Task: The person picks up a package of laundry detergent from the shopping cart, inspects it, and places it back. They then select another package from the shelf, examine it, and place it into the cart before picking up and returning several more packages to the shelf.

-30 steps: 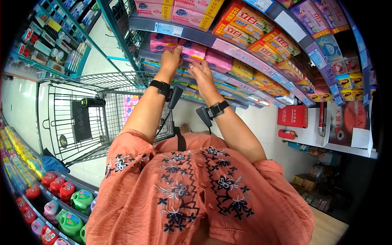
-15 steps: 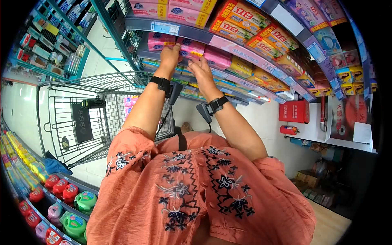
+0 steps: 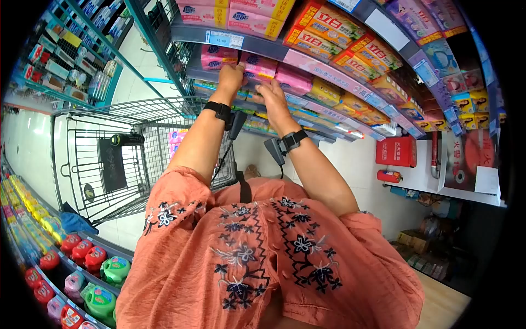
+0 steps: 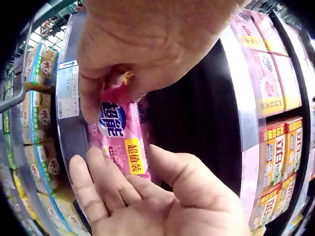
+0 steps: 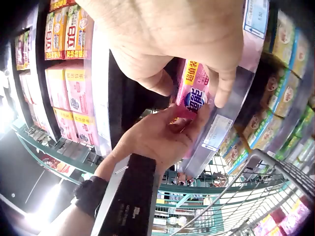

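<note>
My left hand (image 3: 229, 85) reaches onto the shelf and pinches one end of a pink soap pack (image 4: 115, 129); dark blue lettering and a yellow label show on the wrapper. My right hand (image 3: 273, 101) is at the pack's other end, its fingers loosely extended along one side and its thumb along the opposite side, as the right wrist view shows. The palms face each other across the pack. Similar pink packs, one on the left (image 3: 219, 56) and one on the right (image 3: 294, 80), lie on the same shelf.
A wire shopping cart (image 3: 104, 159) stands at the left with pink packs (image 3: 176, 140) inside. Orange soap boxes (image 3: 329, 27) fill the shelf above. Detergent bottles (image 3: 98, 301) line a lower-left shelf. A red box (image 3: 395, 152) and a fire extinguisher (image 3: 389, 176) are at the right.
Both hands stay around the same pink pack with almost no movement. The head view shifts slightly.
</note>
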The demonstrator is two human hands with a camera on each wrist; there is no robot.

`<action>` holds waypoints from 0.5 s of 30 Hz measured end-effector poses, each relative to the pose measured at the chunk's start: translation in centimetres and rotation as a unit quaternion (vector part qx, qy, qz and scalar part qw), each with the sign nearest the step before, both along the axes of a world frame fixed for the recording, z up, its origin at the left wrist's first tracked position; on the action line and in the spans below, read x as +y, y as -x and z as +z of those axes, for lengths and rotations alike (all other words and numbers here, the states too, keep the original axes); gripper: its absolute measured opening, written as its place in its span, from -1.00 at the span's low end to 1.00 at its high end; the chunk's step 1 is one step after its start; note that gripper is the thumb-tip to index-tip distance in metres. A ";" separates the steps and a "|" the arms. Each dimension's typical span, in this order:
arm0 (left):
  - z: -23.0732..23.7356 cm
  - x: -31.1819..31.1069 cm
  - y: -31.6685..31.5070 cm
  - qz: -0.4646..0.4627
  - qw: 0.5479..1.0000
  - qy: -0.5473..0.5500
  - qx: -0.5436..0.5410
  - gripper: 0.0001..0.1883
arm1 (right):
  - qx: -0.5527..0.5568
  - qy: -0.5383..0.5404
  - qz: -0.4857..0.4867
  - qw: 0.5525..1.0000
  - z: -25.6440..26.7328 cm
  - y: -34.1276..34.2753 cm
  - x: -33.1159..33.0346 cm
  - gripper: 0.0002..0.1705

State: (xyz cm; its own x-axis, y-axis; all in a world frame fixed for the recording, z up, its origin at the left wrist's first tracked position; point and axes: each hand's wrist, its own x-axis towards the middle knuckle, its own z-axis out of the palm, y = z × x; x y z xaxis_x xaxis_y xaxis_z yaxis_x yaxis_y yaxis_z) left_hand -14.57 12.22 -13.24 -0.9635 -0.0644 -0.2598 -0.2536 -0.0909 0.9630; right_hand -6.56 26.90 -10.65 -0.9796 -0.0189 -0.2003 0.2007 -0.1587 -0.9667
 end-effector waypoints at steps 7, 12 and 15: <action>0.4 -0.2 -0.2 -0.009 1.000 0.007 0.006 -0.70 | -0.013 0.009 0.004 1.000 -0.3 -0.7 0.6 -0.06; 1.9 -3.4 -1.9 0.074 0.992 0.084 0.052 -0.60 | -0.038 0.021 0.046 0.998 1.0 -2.6 1.6 -0.14; 0.4 -6.6 -0.5 0.198 0.924 0.262 0.194 -0.55 | -0.062 0.025 0.068 0.995 0.9 -3.5 2.2 -0.20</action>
State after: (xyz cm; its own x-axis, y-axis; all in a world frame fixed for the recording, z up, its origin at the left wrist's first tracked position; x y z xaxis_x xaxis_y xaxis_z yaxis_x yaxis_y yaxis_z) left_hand -14.11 5.67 -12.81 -0.8521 -0.4503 0.2669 0.0731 0.4024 0.9125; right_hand -3.10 29.13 -9.76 -0.9346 -0.1633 -0.3159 0.3419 -0.1684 -0.9245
